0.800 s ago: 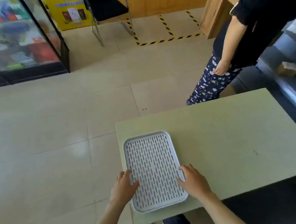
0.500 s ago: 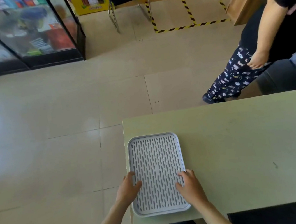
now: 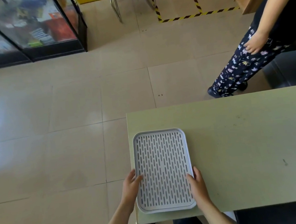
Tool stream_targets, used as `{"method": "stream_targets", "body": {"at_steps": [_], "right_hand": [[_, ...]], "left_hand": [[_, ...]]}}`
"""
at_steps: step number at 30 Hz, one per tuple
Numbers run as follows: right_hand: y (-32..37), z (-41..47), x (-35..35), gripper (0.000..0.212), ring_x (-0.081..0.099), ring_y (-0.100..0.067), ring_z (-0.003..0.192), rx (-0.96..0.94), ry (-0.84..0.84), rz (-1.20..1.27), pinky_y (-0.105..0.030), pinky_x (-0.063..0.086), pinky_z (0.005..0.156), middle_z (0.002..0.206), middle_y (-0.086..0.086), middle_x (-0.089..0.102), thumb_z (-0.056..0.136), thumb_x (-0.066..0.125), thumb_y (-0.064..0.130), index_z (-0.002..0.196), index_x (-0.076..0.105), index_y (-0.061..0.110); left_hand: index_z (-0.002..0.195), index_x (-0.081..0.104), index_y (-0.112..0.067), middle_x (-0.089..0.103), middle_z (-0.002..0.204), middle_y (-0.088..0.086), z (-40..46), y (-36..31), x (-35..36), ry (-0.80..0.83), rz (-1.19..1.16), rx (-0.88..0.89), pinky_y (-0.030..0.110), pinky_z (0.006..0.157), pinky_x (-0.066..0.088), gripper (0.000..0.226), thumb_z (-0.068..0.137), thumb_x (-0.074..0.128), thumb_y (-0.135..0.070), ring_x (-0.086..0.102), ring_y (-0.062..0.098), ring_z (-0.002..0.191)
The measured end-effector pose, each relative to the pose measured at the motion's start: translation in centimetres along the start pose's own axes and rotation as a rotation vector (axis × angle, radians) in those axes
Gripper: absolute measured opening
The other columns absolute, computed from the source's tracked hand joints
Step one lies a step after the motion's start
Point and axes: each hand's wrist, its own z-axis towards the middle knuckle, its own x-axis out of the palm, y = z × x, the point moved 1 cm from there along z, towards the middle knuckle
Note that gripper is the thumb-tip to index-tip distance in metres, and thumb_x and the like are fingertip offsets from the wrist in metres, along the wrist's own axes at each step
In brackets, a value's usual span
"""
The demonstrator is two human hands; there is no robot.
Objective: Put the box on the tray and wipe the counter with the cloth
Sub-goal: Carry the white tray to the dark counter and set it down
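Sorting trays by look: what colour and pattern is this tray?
White tray, covered with rows of short slots; seen in the head view.

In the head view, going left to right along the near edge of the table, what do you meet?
Left hand gripping the tray's left rim → white slotted plastic tray → right hand on its right rim → bare stretch of the pale green tabletop.
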Motion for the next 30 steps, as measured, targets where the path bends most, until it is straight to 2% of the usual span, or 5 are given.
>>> {"method": "stream_targets", "body": {"at_steps": [6,12,18,23,30], "right_hand": [[-1.0,-2.1,0.6,0.036,0.068,-0.017,0.112,0.023,-0.046,0.158,-0.048,0.057,0.097,0.128,0.005,0.065,0.100,0.058,0.030,0.135,0.055,0.032],[-2.4,-4.8,1.2,0.050,0.061,-0.021,0.124,0.026,-0.186,0.260,-0.052,0.052,0.106,0.143,0.002,0.057,0.097,0.062,0.035,0.146,0.050,0.031],[-5.6,-8.2,1.3,0.080,0.060,-0.026,0.127,0.010,-0.345,0.459,-0.056,0.051,0.106,0.144,-0.003,0.055,0.073,0.068,0.053,0.147,0.048,0.030],[-8.0,-13.8,0.4,0.053,0.065,-0.025,0.120,-0.014,-0.496,0.569,-0.056,0.054,0.103,0.139,-0.003,0.062,0.095,0.066,0.037,0.145,0.048,0.034],[-11.8,-22.9,-1.3,0.032,0.073,-0.023,0.108,-0.062,-0.722,0.708,-0.054,0.058,0.096,0.121,0.002,0.074,0.100,0.060,0.026,0.131,0.060,0.038]], "left_hand": [[0.130,0.059,-0.020,0.072,0.114,0.005,-0.6,-0.5,-0.6,0.093,0.011,0.026,0.018,0.060,0.058,0.034,0.100,0.052,-0.006,0.076,0.008,0.086],[0.139,0.051,-0.023,0.067,0.124,0.003,-1.5,-1.1,-1.2,0.181,0.064,0.096,0.021,0.060,0.059,0.044,0.098,0.057,-0.009,0.076,0.010,0.089],[0.146,0.042,-0.028,0.060,0.134,0.003,-2.8,-1.5,-0.4,0.320,0.096,0.204,0.034,0.073,0.063,0.055,0.096,0.065,-0.018,0.074,0.019,0.101],[0.147,0.043,-0.038,0.057,0.139,0.003,-4.1,-0.5,2.1,0.451,0.182,0.285,0.050,0.087,0.062,0.061,0.093,0.070,-0.029,0.070,0.020,0.109],[0.144,0.047,-0.029,0.062,0.129,0.002,-9.1,2.0,7.1,0.703,0.311,0.341,0.028,0.067,0.062,0.056,0.094,0.071,-0.020,0.074,0.009,0.094]]}}
